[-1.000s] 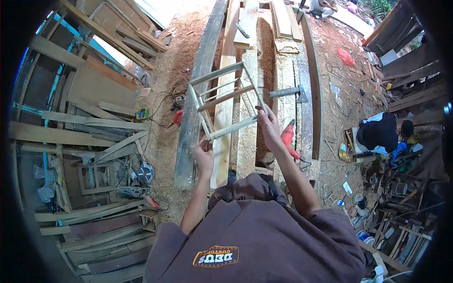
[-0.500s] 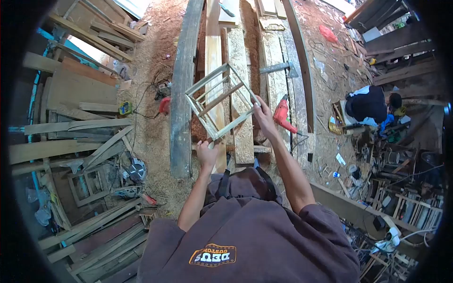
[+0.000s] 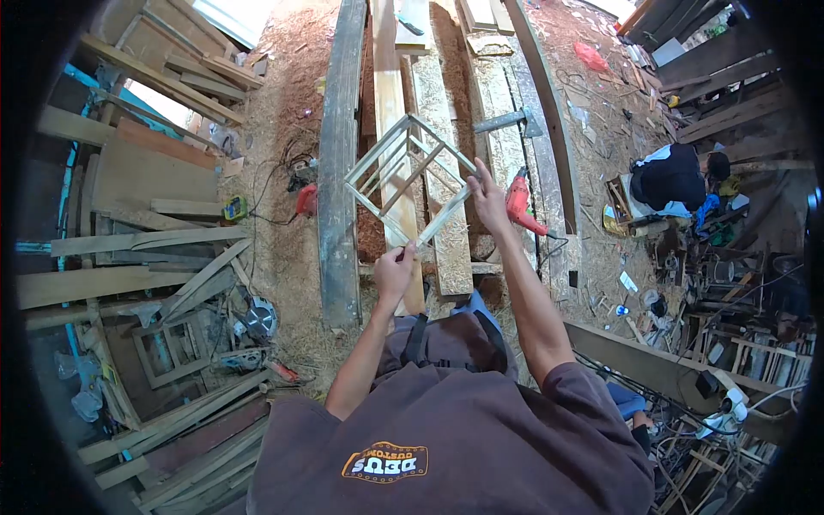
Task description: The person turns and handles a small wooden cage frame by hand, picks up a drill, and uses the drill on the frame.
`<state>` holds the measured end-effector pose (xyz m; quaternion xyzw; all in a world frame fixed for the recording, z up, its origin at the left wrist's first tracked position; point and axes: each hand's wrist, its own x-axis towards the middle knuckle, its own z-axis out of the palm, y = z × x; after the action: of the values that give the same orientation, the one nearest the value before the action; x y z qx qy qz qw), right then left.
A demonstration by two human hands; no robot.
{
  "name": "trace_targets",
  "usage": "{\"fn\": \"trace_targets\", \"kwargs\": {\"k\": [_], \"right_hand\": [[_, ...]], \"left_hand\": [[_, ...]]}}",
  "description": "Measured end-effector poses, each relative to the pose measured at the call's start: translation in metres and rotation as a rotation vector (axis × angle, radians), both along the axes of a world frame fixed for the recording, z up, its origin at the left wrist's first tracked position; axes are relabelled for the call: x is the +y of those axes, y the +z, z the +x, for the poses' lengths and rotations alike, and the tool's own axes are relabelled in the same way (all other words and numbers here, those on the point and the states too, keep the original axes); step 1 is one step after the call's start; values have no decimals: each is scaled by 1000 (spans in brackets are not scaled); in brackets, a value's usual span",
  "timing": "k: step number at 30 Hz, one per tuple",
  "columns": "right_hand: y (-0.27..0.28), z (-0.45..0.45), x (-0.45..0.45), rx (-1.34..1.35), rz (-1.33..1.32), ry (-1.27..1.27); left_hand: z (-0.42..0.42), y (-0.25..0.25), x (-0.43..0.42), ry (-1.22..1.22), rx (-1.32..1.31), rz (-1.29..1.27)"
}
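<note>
Head view, held items: one open wooden frame [image 3: 414, 178], tilted with a corner downward, was held above a planked bench [image 3: 339, 215] whose boards showed through its bars; the left hand [image 3: 396, 273] had thumb and fingers pinched on the lower corner, while the right hand [image 3: 490, 203] touched the right corner, its firmness impossible to tell. Same view, surroundings: a red drill [image 3: 518, 202] and a hatchet [image 3: 528, 125] lay on the bench; a box [image 3: 614, 194], contents too small to identify, stood near a co-worker [image 3: 668, 180].
</note>
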<state>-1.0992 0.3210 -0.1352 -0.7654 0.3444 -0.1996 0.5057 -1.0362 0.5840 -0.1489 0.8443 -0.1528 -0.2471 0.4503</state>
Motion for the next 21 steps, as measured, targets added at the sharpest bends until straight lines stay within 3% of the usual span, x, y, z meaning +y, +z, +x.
{"fn": "trace_targets", "kwargs": {"k": [3, 6, 10, 14, 15, 17, 21], "right_hand": [[9, 7, 14, 89, -3, 51], [-7, 12, 17, -88, -18, 26], [-9, 17, 6, -57, -18, 135], [5, 38, -5, -78, 1, 152], [0, 41, -10, -70, -30, 161], [-14, 42, -17, -45, -104, 161], [-7, 24, -13, -43, 10, 232]], "left_hand": [[4, -8, 1, 25, 13, -34], [5, -15, -5, 81, -2, -160], [4, -9, -11, 188, 19, -235], [1, -29, -15, 86, 98, -87], [-12, -8, -26, 150, 18, -110], [-19, -13, -28, 164, 26, -66], [-31, -30, -26, 211, 30, -11]]}}
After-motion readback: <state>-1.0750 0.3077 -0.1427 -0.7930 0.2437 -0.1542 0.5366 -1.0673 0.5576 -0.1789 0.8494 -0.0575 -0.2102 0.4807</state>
